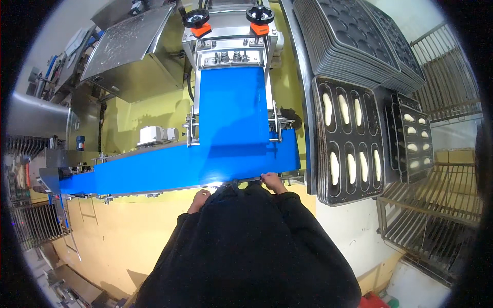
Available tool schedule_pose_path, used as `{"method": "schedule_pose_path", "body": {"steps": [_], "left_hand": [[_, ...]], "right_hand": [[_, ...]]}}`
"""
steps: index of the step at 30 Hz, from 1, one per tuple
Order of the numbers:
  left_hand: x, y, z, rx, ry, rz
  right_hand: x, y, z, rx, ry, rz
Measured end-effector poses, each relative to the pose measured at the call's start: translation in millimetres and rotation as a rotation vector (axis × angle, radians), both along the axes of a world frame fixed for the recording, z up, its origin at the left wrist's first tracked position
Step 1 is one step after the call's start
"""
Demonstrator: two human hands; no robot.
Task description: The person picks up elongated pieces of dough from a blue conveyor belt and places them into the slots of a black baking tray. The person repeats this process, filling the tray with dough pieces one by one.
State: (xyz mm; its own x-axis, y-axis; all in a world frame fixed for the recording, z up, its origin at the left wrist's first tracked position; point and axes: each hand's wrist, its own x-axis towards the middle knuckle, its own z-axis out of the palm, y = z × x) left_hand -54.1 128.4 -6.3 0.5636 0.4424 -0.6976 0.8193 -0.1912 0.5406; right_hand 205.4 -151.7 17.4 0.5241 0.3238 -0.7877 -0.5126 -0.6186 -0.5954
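Observation:
A blue conveyor belt (pixel 231 123) runs from a steel machine at the top toward me and meets a second blue belt (pixel 154 174) that runs left. Nothing lies on the blue surface. My right hand (pixel 272 182) rests with curled fingers on the near edge of the belt. My left hand (pixel 199 200) hangs just below that edge, close to my dark-sleeved body; its fingers are partly hidden. To the right, a dark baking tray (pixel 321 149) holds several long pale dough pieces in its moulds.
A tall stack of dark moulded trays (pixel 354 36) stands behind the filled tray. A smaller tray with dough pieces (pixel 398 138) sits on a wire rack (pixel 436 205) at the right. Steel machinery (pixel 128 51) fills the upper left. The floor (pixel 113 241) is yellow.

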Motion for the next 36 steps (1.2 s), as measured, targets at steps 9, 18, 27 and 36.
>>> {"method": "schedule_pose_path", "body": {"steps": [9, 18, 27, 36], "left_hand": [[3.4, 0.1, 9.4, -0.006, -0.042, -0.004], [-15.7, -3.1, 14.9, 0.002, 0.062, 0.07], [-51.9, -9.9, 12.4, 0.11, 0.085, 0.193], [-49.0, -11.2, 25.0, 0.121, 0.04, 0.176]], "right_hand": [[31.2, 28.0, 44.7, 0.342, 0.238, -0.525], [94.9, 117.5, 28.6, 0.427, 0.444, -1.108], [102.5, 137.7, 28.6, 0.379, 0.452, -1.294], [98.1, 145.1, 31.3, 0.185, 0.372, -1.305]]}}
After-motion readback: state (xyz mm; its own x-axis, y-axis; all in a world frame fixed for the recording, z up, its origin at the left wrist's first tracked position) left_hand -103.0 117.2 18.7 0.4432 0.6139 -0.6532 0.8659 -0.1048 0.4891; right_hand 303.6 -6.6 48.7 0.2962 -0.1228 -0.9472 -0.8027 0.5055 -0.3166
